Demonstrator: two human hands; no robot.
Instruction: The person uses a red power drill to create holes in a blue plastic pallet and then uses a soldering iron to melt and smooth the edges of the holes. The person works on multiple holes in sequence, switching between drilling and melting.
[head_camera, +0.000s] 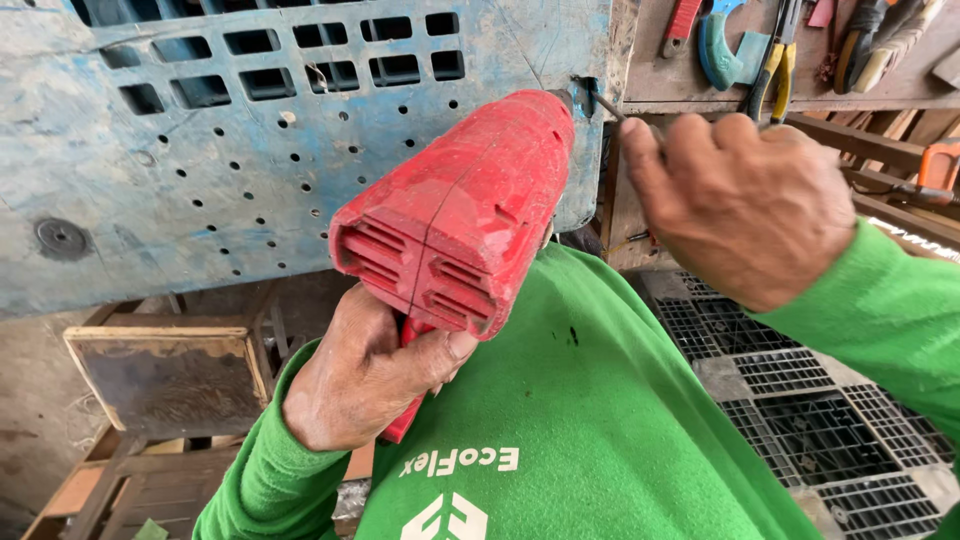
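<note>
With our left hand (365, 375) wrapped around the grip of the red plastic power drill (455, 215) at frame centre, and our right hand (745, 205) pinching its thin metal bit (608, 106) against the worn blue perforated plastic panel (200, 150), we should keep the drill square and steady.
</note>
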